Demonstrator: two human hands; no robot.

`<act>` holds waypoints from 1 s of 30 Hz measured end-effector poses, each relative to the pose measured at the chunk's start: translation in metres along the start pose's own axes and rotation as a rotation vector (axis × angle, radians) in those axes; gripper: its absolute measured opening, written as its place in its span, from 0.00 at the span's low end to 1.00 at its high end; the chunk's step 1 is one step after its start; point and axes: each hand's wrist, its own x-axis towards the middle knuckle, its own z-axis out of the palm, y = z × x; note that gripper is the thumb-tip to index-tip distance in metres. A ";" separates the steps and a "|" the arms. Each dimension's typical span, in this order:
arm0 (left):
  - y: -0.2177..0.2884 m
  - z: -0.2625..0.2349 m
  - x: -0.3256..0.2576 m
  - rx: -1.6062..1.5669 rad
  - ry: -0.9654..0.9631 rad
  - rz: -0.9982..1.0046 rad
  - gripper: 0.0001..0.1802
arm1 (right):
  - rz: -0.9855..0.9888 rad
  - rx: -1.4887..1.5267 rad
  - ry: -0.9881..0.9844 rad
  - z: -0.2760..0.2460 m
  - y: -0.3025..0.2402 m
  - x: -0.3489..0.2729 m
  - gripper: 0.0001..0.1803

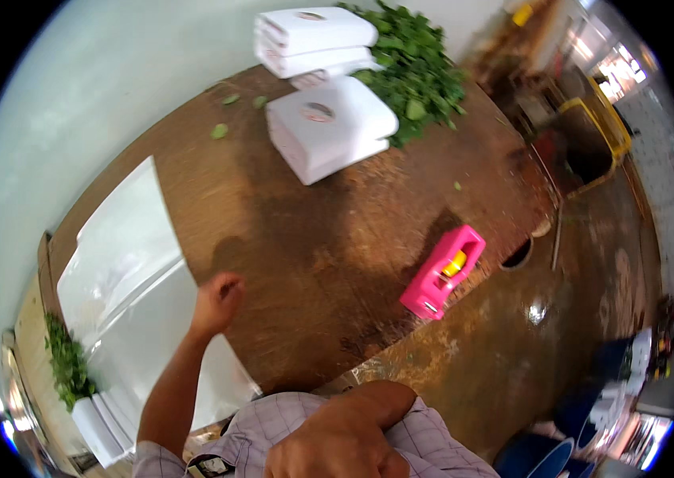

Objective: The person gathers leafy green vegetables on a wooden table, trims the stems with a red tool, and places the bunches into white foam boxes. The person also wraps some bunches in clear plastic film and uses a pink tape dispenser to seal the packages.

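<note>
- Left hand (pixel 216 301) is closed into a loose fist at the right edge of a clear plastic sheet (pixel 125 275); fingers curl under, seemingly pinching the sheet's edge, though the grip itself is hidden.
- Right hand (pixel 335 442) lies near, at the lower edge of the view, fingers curled against the checked shirt (pixel 424 446); whether it holds anything, cannot tell.
- Plastic sheet sits on the left part of the brown wooden surface (pixel 329 255), glossy and pale, running from mid-left down toward the near edge.
- Far on the surface: a white foam box (pixel 329 127) with a small round label on its lid, tilted, edge toward centre.
- Beyond it, at the far edge, two more white foam boxes stacked (pixel 313 40).
- Just right of the boxes, touching them, a heap of leafy greens (pixel 420 72); a few loose leaves (pixel 220 130) lie apart to the left of the boxes.
- Pink plastic holder (pixel 442 272) with something yellow inside rests at the right edge of the surface, well apart from both hands.
- Far-left and near, past the sheet, another bunch of greens (pixel 67 362) in a white container.
- Right of the surface, wet brown floor (pixel 512 350) with a round drain opening (pixel 517 253); a yellow-framed bin (pixel 588 143) stands further off.
</note>
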 end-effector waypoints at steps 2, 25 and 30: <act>0.002 0.022 0.054 -0.097 -0.051 0.115 0.09 | 0.008 -0.095 -0.047 -0.004 -0.023 -0.005 0.14; 0.117 0.044 0.104 -0.718 0.062 -0.085 0.05 | -0.225 -1.752 1.330 0.039 -0.140 -0.157 0.13; 0.079 -0.065 -0.035 -0.227 0.338 0.356 0.04 | -0.046 -1.622 1.347 -0.041 -0.125 -0.121 0.15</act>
